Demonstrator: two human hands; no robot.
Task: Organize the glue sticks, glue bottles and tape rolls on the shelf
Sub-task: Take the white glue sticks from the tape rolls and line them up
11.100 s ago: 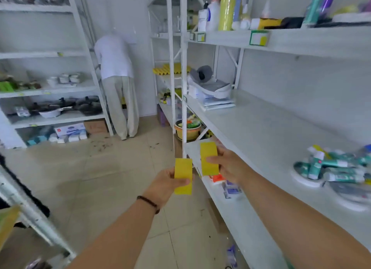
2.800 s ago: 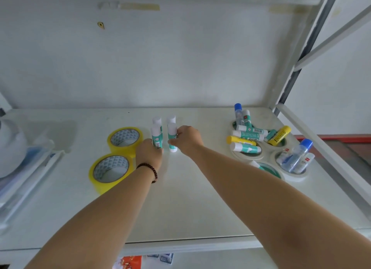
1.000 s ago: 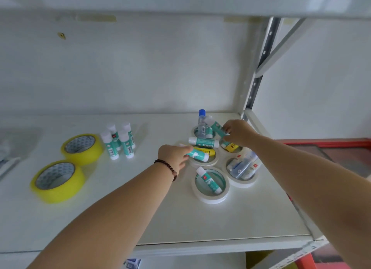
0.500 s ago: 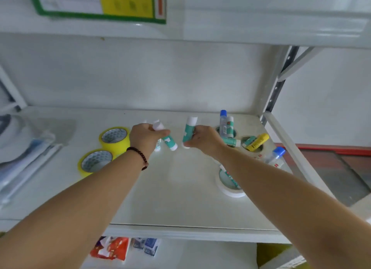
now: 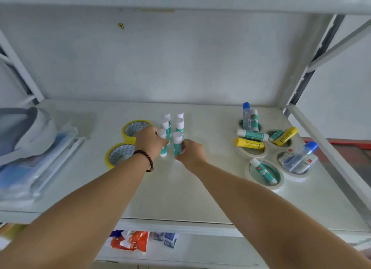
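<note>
1. Here, the left hand grips an upright teal glue stick standing on the white shelf.
2. The right hand grips a second upright stick just beside it.
3. Four more sticks stand right behind.
4. Two yellow tape rolls lie left.
5. White tape rolls holding loose sticks and glue bottles lie well apart, right.

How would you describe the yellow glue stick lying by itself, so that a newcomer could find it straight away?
Look to the right end of the white shelf, where several white tape rolls lie flat. The yellow glue stick rests across the nearest-left roll's rim, just below a teal one; unlike the other yellow stick, it lies alone.
</note>
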